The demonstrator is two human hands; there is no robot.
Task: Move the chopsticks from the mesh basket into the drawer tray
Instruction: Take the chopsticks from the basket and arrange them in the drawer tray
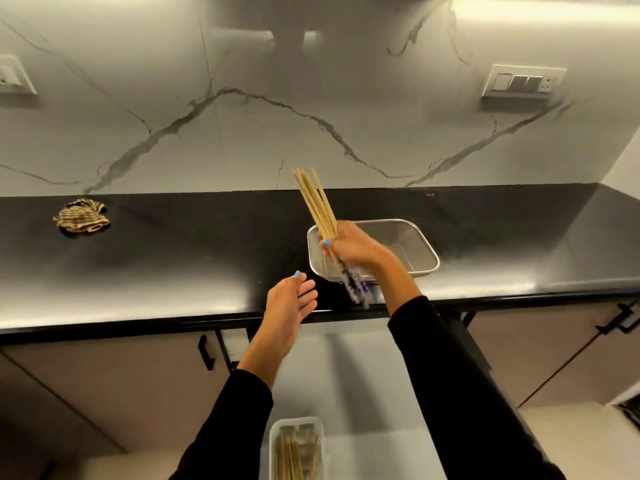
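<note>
Right, down at the bottom of our view we have the drawer tray (275,441), a pale plastic container sitting in the open drawer (363,375), and there are already wooden sticks lying lengthwise inside it. Coming up from there, two black sleeves reach forward. The left hand (287,310) hangs empty above the front edge of the surface (173,258), fingers loosely spread, palm turned inward, blue polish showing on the nails. Just beyond and to the right, the right hand (353,249) is wrapped tight around a bundle of chopsticks (317,202), gripping them about midway; the pale tips fan upward and lean left, while the patterned blue-and-white ends point down toward us and are blurred. That hand sits above the near-left corner of the mesh basket (415,247), a shallow steel rectangle resting on the dark glossy surface; what we can see of its inside looks bare. Well off to the left, a crumpled striped cloth (82,216) lies near the wall. Behind it all rises the veined marble backsplash (242,133), with a switch plate (523,83) on the right.
</note>
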